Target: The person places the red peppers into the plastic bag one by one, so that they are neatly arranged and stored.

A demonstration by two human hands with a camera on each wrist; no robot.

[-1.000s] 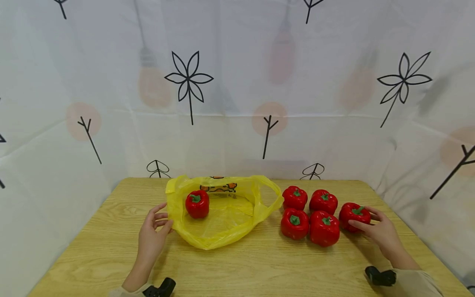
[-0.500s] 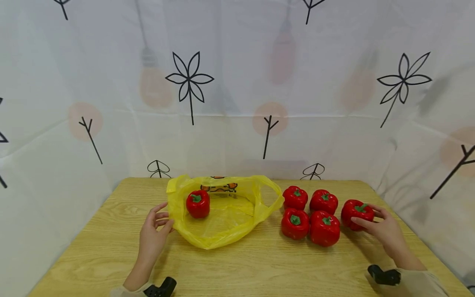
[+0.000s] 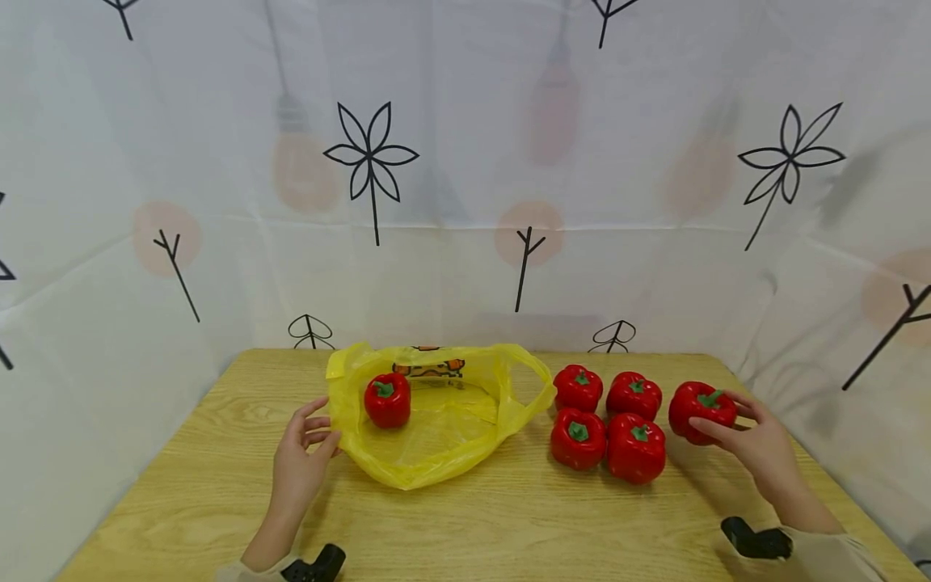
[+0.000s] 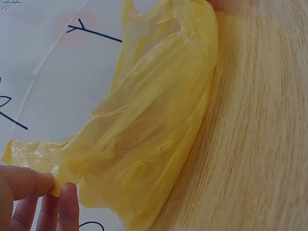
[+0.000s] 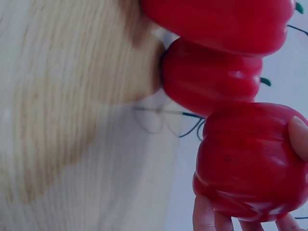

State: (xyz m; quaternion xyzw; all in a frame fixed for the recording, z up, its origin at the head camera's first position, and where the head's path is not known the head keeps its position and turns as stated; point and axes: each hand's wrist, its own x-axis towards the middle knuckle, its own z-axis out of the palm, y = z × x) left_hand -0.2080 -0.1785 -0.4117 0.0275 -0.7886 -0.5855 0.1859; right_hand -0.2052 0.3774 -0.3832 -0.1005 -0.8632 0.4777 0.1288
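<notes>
1. A red pepper sits in a person's right hand, thumb on the near side, fingers beyond, apparently just above the table; its glossy skin could slip if that pinch is loose.
2. Just beside it, four peppers stand clustered; a low swing leftward might knock them rolling.
3. At left, a yellow bag gapes with one pepper inside, its edge pinched between the left hand's thumb and fingertips; the thin film could sag shut should that hold slacken.
4. The bag's handle, reaching toward the cluster, might snag.
5. Orange-and-black print marks the bag's inner wall, too small to read; no brand is legible elsewhere.
</notes>
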